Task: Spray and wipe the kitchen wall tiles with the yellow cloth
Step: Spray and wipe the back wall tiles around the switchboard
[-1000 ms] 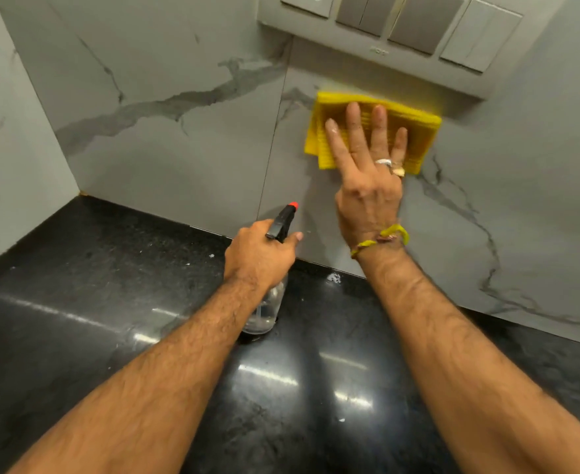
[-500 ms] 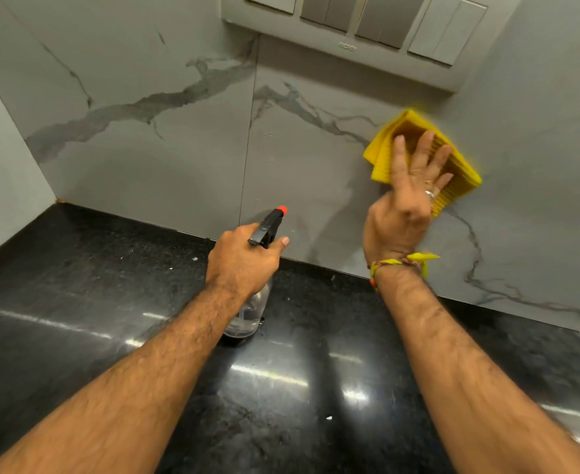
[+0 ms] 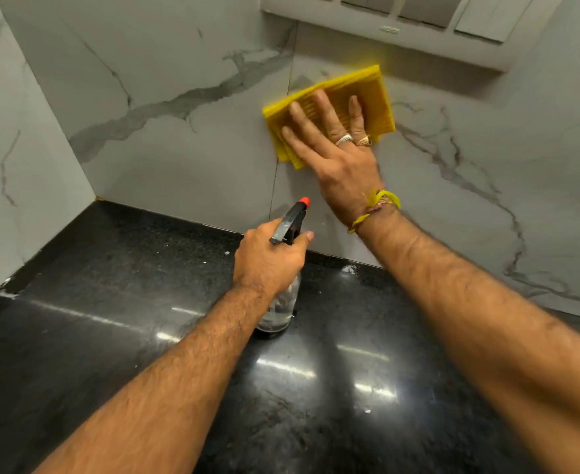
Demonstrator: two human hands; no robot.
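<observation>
In the head view your right hand [image 3: 341, 155] lies flat with straight, spread fingers on the folded yellow cloth [image 3: 367, 94], pressing it against the marble-look wall tiles [image 3: 179, 138] right of frame centre — just below the switch panel [image 3: 418, 25] at the top edge. Your left hand [image 3: 269, 260] is wrapped round the neck of the clear spray bottle [image 3: 281, 309], which stands on the black granite countertop [image 3: 93, 336] at mid-frame, its red-tipped nozzle [image 3: 304, 200] pointing toward the wall.
</observation>
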